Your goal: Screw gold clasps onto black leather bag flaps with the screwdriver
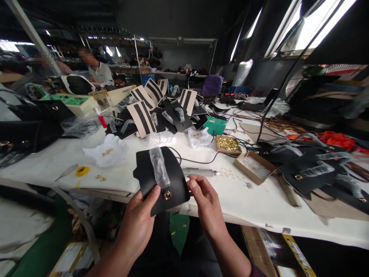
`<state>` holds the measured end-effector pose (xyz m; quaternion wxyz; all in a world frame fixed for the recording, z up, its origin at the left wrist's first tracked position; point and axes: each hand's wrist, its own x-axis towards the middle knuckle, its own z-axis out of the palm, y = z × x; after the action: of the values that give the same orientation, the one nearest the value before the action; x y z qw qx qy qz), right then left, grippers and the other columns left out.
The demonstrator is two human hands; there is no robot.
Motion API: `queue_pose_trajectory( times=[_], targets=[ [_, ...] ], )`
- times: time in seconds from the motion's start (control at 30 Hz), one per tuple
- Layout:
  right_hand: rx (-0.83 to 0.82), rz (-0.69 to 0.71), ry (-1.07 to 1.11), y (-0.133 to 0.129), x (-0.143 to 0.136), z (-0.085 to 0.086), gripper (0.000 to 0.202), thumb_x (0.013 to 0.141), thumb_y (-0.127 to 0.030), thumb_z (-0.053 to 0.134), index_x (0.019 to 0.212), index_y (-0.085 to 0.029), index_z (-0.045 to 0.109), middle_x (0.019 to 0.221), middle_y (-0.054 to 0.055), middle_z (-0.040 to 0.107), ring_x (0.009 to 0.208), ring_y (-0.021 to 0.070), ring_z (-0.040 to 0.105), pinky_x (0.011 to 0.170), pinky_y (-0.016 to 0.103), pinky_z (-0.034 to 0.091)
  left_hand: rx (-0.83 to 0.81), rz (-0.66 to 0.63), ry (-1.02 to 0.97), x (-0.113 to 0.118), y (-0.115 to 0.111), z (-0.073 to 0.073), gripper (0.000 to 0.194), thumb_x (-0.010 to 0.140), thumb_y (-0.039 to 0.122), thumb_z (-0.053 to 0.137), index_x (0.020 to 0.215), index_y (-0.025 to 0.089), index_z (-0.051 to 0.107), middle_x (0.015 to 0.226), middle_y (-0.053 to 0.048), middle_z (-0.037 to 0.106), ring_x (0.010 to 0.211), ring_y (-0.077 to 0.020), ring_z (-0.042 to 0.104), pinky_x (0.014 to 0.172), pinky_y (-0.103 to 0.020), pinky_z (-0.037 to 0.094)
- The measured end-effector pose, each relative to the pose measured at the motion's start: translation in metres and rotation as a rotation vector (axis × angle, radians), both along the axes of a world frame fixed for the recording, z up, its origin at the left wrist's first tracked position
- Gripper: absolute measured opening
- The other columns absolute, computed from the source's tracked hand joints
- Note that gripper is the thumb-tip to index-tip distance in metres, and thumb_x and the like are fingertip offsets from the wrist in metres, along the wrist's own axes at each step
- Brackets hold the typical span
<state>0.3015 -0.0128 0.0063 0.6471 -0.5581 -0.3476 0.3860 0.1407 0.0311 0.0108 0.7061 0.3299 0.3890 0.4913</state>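
Person (101, 73) in pale shirt, purple bulky object (212, 85), bright window (323, 29), orange material (336, 141)

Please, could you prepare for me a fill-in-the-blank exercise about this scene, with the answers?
The left hand holds a flat ____ panel, the right hand at its edge.
A strip on it is wrapped in clear ____.
The tape roll on the table is ____.
A heap of small gold pieces fills a ____.
Answers: black; plastic; yellow; box.

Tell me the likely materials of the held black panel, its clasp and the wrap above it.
Panel: leather or imitation leather, given its smooth, soft sheen.
Clasp: probably gold-toned metal, by its bright glints; plated plastic is possible.
Wrap: apparently clear plastic film, by its crinkled, see-through folds.
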Motion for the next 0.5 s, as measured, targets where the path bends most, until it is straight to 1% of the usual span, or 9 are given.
queue_pose_trajectory(
  times=[0.07, 0.13, 0.17, 0.2, 0.23, 0.33, 0.43, 0.5],
  targets=[
    [0.008, 0.178, 0.134, 0.002, 0.006, 0.008, 0.042, 0.090, -0.056, 0.075, 0.110, -0.019, 0.072, 0.098, 0.004, 0.073, 0.091, 0.0209, 0.064, 0.081, 0.030, 0.050, -0.008, -0.140, 0.032, -0.004, -0.005, -0.004, 0.054, 0.080, 0.048, 0.087, 0.123, 0.017, 0.077, 0.114, -0.013, 0.081, 0.107, -0.0346, 0.075, 0.098, -0.045, 0.059],
    [0.011, 0.325, 0.261, 0.002, 0.009, 0.013, 0.038, 0.091, -0.053, 0.075, 0.110, -0.019, 0.074, 0.096, 0.004, 0.075, 0.087, 0.0211, 0.067, 0.080, 0.031, 0.051, -0.019, -0.303, 0.090, -0.010, -0.008, -0.007, 0.049, 0.081, 0.048, 0.086, 0.119, 0.017, 0.078, 0.110, -0.013, 0.082, 0.107, -0.0370, 0.076, 0.095, -0.047, 0.060],
    [0.014, 0.359, 0.298, 0.001, 0.009, 0.014, 0.036, 0.091, -0.051, 0.076, 0.109, -0.019, 0.075, 0.093, 0.004, 0.075, 0.083, 0.0204, 0.067, 0.078, 0.031, 0.052, -0.015, -0.339, 0.106, -0.013, -0.008, -0.007, 0.048, 0.081, 0.048, 0.086, 0.119, 0.018, 0.078, 0.111, -0.013, 0.082, 0.110, -0.0377, 0.075, 0.096, -0.048, 0.060],
    [0.014, 0.378, 0.311, 0.000, 0.009, 0.014, 0.034, 0.091, -0.050, 0.076, 0.107, -0.019, 0.076, 0.090, 0.003, 0.075, 0.080, 0.0195, 0.067, 0.076, 0.030, 0.051, -0.001, -0.348, 0.105, -0.015, -0.007, -0.005, 0.047, 0.082, 0.048, 0.085, 0.119, 0.019, 0.078, 0.113, -0.012, 0.081, 0.113, -0.0379, 0.073, 0.098, -0.048, 0.059],
    [0.013, 0.397, 0.305, -0.002, 0.008, 0.014, 0.033, 0.091, -0.049, 0.077, 0.106, -0.019, 0.077, 0.088, 0.003, 0.075, 0.077, 0.0189, 0.067, 0.075, 0.029, 0.051, 0.018, -0.330, 0.082, -0.017, -0.004, -0.003, 0.046, 0.083, 0.048, 0.083, 0.119, 0.021, 0.078, 0.117, -0.012, 0.080, 0.118, -0.0377, 0.072, 0.101, -0.049, 0.057],
    [0.012, 0.465, 0.255, -0.007, 0.002, 0.011, 0.034, 0.092, -0.049, 0.076, 0.102, -0.017, 0.078, 0.086, 0.003, 0.074, 0.076, 0.0187, 0.065, 0.073, 0.029, 0.049, 0.061, -0.227, -0.032, -0.019, 0.008, 0.011, 0.046, 0.084, 0.051, 0.080, 0.120, 0.022, 0.078, 0.120, -0.012, 0.079, 0.122, -0.0365, 0.069, 0.107, -0.049, 0.054],
    [-0.003, 0.544, 0.187, -0.012, -0.004, 0.009, 0.037, 0.094, -0.051, 0.073, 0.103, -0.015, 0.078, 0.090, 0.005, 0.075, 0.082, 0.0216, 0.067, 0.076, 0.032, 0.051, 0.032, -0.214, -0.043, -0.018, 0.020, 0.022, 0.049, 0.081, 0.047, 0.084, 0.120, 0.018, 0.078, 0.111, -0.015, 0.081, 0.112, -0.0373, 0.074, 0.101, -0.050, 0.057],
    [-0.011, 0.542, 0.080, -0.013, -0.004, 0.009, 0.038, 0.096, -0.051, 0.070, 0.108, -0.017, 0.078, 0.097, 0.007, 0.075, 0.090, 0.0244, 0.068, 0.080, 0.034, 0.054, 0.044, -0.213, 0.018, -0.017, 0.025, 0.024, 0.049, 0.081, 0.046, 0.086, 0.118, 0.015, 0.079, 0.106, -0.015, 0.082, 0.103, -0.0360, 0.077, 0.097, -0.049, 0.059]
  ],
)
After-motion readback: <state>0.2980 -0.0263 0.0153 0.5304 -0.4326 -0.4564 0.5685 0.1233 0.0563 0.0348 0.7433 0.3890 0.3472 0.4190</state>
